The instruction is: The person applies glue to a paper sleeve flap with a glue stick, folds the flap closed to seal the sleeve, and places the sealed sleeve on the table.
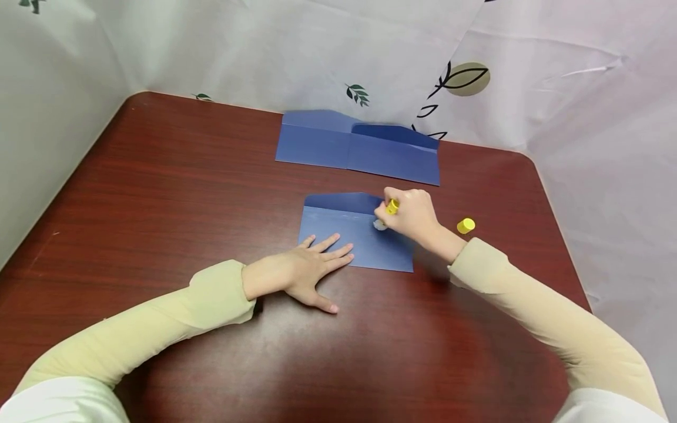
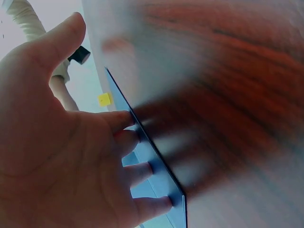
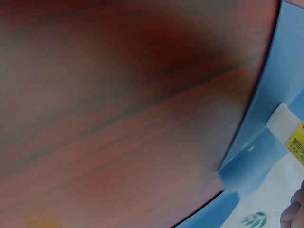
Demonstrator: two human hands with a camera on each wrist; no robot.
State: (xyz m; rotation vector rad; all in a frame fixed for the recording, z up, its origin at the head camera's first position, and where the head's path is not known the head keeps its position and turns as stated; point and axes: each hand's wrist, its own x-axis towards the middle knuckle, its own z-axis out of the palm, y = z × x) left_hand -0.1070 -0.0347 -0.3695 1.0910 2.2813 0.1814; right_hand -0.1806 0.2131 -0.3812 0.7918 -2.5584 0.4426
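A blue envelope (image 1: 365, 244) lies on the table with its darker flap raised along the far side. My left hand (image 1: 304, 270) rests on its near left part, fingers spread and fairly straight, with the thumb over the bare table. In the left wrist view, the fingertips (image 2: 151, 167) reach past the envelope's edge onto its surface. My right hand (image 1: 418, 214) grips a yellow glue stick (image 1: 392, 207), tilted, its whitish end down at the envelope's right side near the flap fold. In the right wrist view the glue stick's yellow label (image 3: 297, 142) shows beside its white end.
Two more blue envelopes (image 1: 312, 144) lie side by side at the table's far edge, flaps raised. A yellow cap (image 1: 466, 225) stands to the right of my right hand. White patterned cloth (image 1: 264, 53) hangs behind and around the reddish-brown table (image 1: 174, 170).
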